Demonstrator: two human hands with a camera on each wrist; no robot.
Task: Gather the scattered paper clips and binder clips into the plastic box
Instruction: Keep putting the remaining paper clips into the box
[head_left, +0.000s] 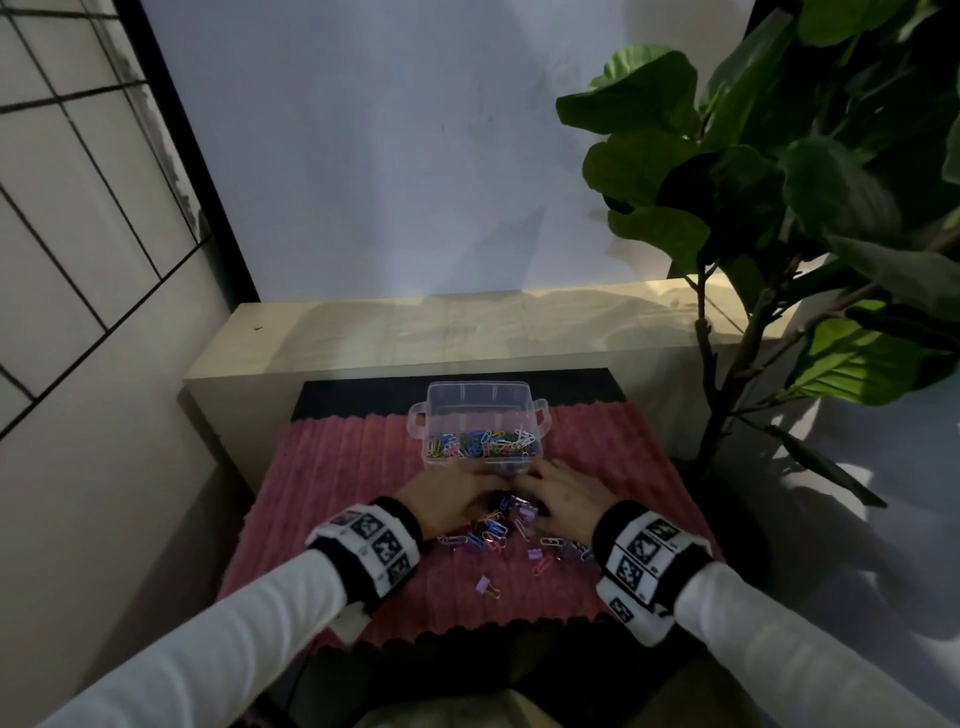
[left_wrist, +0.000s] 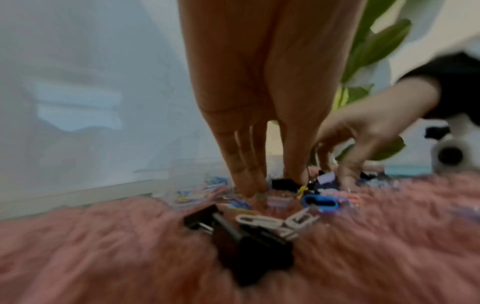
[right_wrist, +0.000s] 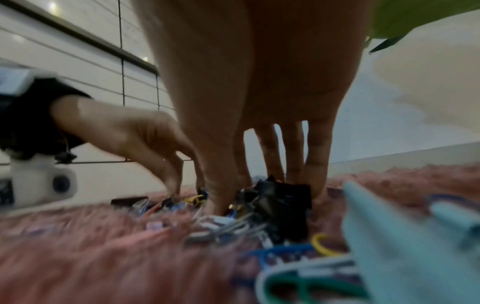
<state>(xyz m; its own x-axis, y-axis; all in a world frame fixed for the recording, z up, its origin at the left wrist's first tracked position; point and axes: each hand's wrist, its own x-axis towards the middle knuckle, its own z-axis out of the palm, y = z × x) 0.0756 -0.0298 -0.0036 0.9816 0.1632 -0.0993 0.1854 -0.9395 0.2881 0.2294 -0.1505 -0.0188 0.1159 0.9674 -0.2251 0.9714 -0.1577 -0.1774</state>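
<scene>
Clips (head_left: 496, 525), paper and binder kinds mixed, heaped on pink mat (head_left: 363, 493) between both hands, just in front of box (head_left: 480, 434). Box clear plastic, lidless, standing at mat's far end, with coloured paper clips already lying across its bottom. Left hand (head_left: 447, 499) and right hand (head_left: 566, 501) side by side on mat, knuckles up, closing in on heap from either side. Left fingers (left_wrist: 246, 164) straight and pressed together, tips down among clips; thumb alongside, nothing pinched as far as visible. Right fingers (right_wrist: 293, 154) likewise straight, slightly spread, tips planted in heap against black binder clips (right_wrist: 280, 197); not clenched, nothing clearly grasped. More black binder clips lying nearer left wrist, blurred. Stray clips trailing toward near edge of mat, among them lilac binder clip (head_left: 485, 584) lying apart from heap. Mat laid over black surface (head_left: 363, 397), beside pale bench (head_left: 363, 332). Leafy plant (head_left: 779, 171) at right.
</scene>
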